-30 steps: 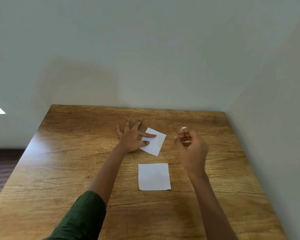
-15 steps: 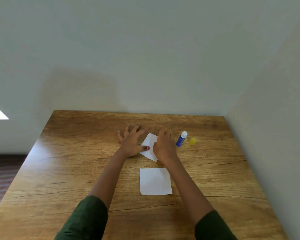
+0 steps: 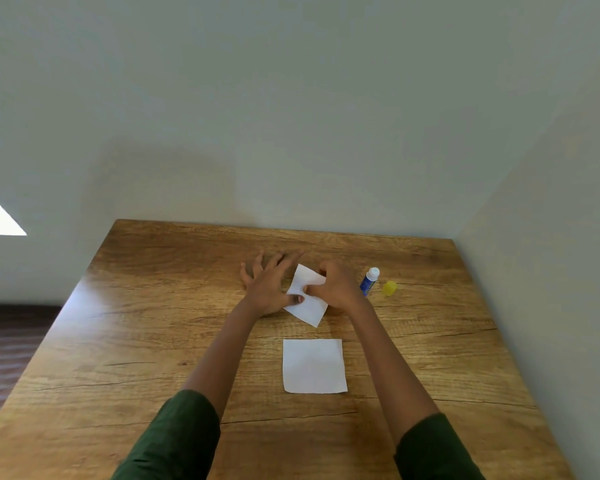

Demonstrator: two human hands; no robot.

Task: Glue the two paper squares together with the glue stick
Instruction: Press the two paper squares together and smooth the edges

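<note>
White far paper square point(image 3: 309, 306): left hand point(image 3: 267, 289) spread, pressing; right hand point(image 3: 340, 289) pinching | near paper square point(image 3: 314, 366) loose | glue stick point(image 3: 369, 281) label unreadable

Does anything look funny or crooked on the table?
Yes. The far paper square sits crooked, turned cornerwise, while the near paper square lies straight. The yellow cap lies beside the glue stick, not on it.

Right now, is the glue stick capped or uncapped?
Uncapped: the glue stick shows a bare white end, and the yellow cap lies apart beside it on the table.
</note>
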